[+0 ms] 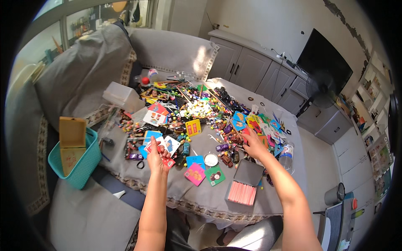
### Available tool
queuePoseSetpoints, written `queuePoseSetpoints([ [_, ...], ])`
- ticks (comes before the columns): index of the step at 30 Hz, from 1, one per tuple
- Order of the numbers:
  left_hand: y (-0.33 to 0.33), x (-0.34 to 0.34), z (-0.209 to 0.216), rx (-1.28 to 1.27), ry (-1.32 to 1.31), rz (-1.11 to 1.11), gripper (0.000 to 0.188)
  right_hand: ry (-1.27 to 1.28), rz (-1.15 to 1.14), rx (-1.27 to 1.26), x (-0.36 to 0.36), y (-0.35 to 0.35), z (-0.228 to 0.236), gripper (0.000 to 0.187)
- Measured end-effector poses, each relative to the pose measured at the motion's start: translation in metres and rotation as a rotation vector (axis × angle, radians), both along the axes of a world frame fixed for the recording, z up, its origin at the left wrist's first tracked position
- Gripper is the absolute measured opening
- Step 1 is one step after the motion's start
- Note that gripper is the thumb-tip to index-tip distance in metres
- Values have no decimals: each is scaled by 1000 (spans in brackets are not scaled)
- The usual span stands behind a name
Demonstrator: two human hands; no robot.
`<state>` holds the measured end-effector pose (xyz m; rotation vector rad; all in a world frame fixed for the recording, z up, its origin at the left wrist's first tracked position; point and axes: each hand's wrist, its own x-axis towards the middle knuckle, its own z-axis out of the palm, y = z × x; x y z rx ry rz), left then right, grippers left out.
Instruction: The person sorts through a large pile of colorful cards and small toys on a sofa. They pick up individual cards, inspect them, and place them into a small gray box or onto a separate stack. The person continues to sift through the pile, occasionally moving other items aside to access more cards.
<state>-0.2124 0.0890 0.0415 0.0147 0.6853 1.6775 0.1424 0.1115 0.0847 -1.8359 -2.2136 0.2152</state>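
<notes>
My left hand [156, 159] is closed around a few red and white picture cards [168, 162], above the near left part of the heap. To the right, my right hand [253, 144] stretches its fingers down to the scattered colored cards [254, 122], close by a red one; its fingertips are partly lost among them. In front of my right forearm an open dark tin [242, 193] holds a tight row of red-edged cards. Left of the tin lie a green card [215, 175], a pink card [194, 174] and a small round white dish [210, 159].
A big heap of beads, pencils and small toys [197, 108] covers the cloth-covered table. A clear plastic tub [123, 97] sits at its left, a clear bottle [286, 156] at its right. On the sofa stands a teal basket [81, 167] with a wooden box [73, 134] inside.
</notes>
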Motion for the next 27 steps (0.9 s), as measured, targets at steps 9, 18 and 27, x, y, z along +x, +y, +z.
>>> queuePoseSetpoints([
  [9, -96, -60, -1, -117, 91, 216, 49, 61, 124, 71, -48, -70, 54, 50],
  [18, -123, -76, -11, -89, 53, 74, 19, 83, 416, 2, -132, -68, 37, 53],
  [27, -62, -65, -24, -140, 97, 57, 20, -45, 661, -53, -230, -10, -48, 77],
])
